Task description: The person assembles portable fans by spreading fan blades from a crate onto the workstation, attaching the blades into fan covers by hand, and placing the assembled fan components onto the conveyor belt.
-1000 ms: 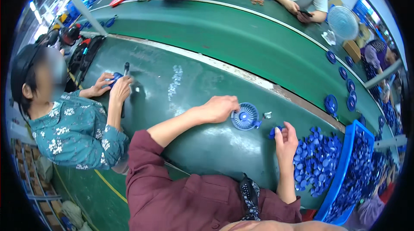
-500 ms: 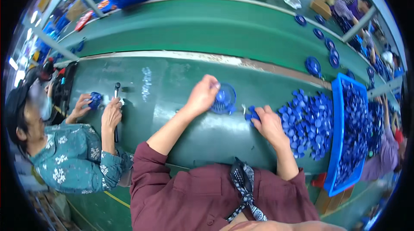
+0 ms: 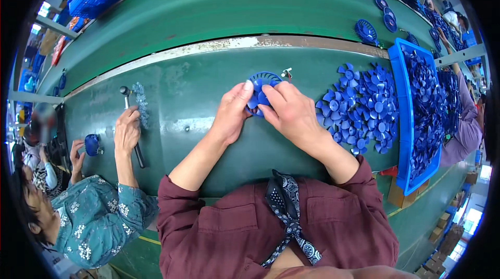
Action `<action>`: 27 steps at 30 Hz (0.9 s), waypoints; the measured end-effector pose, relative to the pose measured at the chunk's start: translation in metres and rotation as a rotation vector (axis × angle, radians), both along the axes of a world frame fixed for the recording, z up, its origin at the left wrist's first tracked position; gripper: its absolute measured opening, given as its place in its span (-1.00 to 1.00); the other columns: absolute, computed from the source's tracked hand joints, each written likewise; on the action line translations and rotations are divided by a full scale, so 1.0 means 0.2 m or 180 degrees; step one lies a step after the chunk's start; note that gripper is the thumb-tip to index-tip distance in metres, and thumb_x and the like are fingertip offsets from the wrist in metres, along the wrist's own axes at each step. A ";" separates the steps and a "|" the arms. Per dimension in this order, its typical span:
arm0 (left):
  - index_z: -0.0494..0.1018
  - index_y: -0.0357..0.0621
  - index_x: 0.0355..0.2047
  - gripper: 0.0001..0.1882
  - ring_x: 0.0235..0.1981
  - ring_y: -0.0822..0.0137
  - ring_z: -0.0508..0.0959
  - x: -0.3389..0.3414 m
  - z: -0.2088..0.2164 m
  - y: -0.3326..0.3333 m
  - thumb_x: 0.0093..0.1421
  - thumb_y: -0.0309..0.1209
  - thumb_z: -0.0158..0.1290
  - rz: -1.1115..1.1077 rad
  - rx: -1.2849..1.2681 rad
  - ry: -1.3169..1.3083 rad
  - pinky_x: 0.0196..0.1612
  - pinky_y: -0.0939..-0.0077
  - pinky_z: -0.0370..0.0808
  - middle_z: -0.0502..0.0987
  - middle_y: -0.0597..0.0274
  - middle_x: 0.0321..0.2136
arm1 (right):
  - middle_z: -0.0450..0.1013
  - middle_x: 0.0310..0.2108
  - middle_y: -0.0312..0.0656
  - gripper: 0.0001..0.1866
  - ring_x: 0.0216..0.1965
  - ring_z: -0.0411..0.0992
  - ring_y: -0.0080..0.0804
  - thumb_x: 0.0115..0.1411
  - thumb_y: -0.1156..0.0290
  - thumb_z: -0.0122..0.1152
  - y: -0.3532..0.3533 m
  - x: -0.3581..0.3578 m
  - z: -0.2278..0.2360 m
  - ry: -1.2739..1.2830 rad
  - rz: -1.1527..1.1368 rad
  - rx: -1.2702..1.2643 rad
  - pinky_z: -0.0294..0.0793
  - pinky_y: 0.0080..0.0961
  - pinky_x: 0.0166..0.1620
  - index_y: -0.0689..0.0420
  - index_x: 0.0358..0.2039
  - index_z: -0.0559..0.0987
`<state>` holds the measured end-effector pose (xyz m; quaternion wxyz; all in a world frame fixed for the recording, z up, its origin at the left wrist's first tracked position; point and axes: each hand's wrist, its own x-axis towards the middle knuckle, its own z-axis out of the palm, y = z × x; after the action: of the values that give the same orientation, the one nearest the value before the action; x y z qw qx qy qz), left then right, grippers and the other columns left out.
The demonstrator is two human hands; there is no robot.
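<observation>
In front of me my left hand (image 3: 232, 107) grips a round blue slotted fan guard (image 3: 266, 77) by its near left side, thumb on top. Fingers bent, my right hand (image 3: 294, 112) holds a small blue fan blade (image 3: 256, 97) against the inside of the guard. The fingers cover much of both parts. Just beyond my right hand lies a small white part (image 3: 286, 73) with a dark red bit on it; its kind is unclear. A loose pile of blue fan blades (image 3: 364, 107) spreads over the green table to the right of that hand.
A blue bin (image 3: 403, 122) full of blades stands at the table's right end. Left of me, a co-worker's hand (image 3: 126, 130) holds a hammer (image 3: 138, 154) beside small clear pieces (image 3: 139, 107). Beyond a raised edge (image 3: 229, 43), a green belt (image 3: 219, 13) carries round blue guards (image 3: 366, 31).
My right hand has come left from the pile's edge with a blade and now meets my left hand at the guard. The co-worker's hammer has shifted. My view has tilted lower.
</observation>
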<state>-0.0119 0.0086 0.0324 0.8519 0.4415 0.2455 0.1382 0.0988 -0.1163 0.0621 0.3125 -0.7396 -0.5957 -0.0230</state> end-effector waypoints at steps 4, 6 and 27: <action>0.40 -0.25 -0.14 -0.78 -0.31 0.61 0.42 0.01 0.01 -0.04 0.23 -0.45 0.08 0.0283 0.0695 0.0041 -0.23 0.67 0.42 0.49 0.36 -0.33 | 0.34 -0.35 -0.14 -0.60 -0.32 0.43 -0.17 -0.01 0.40 0.31 0.04 -0.01 -0.03 0.0143 -0.0085 0.0107 0.47 -0.26 -0.40 0.15 -0.13 0.47; 0.40 -0.30 -0.13 -0.75 -0.29 0.58 0.43 -0.01 -0.02 0.01 0.20 -0.47 0.08 0.0325 0.1275 0.0149 -0.20 0.64 0.43 0.50 0.34 -0.32 | 0.38 -0.30 -0.12 -0.56 -0.30 0.44 -0.15 -0.04 0.45 0.34 0.05 -0.03 -0.03 0.0191 -0.0036 0.0153 0.49 -0.29 -0.34 0.17 -0.09 0.48; 0.29 -0.28 0.07 -0.54 -0.23 0.30 0.54 0.02 -0.14 0.07 0.19 -0.38 0.09 0.0438 0.2490 0.0330 -0.13 0.45 0.48 0.52 0.06 -0.20 | 0.50 -0.50 0.06 -0.53 -0.45 0.50 -0.16 -0.12 0.09 0.39 0.17 0.37 -0.20 0.1822 0.0664 -0.0433 0.44 -0.28 -0.36 0.27 -0.41 0.56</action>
<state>-0.0070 0.0232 0.0034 0.5947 0.7215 0.2460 0.2555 0.1735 -0.0833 0.0230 0.4180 -0.6701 -0.5564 0.2582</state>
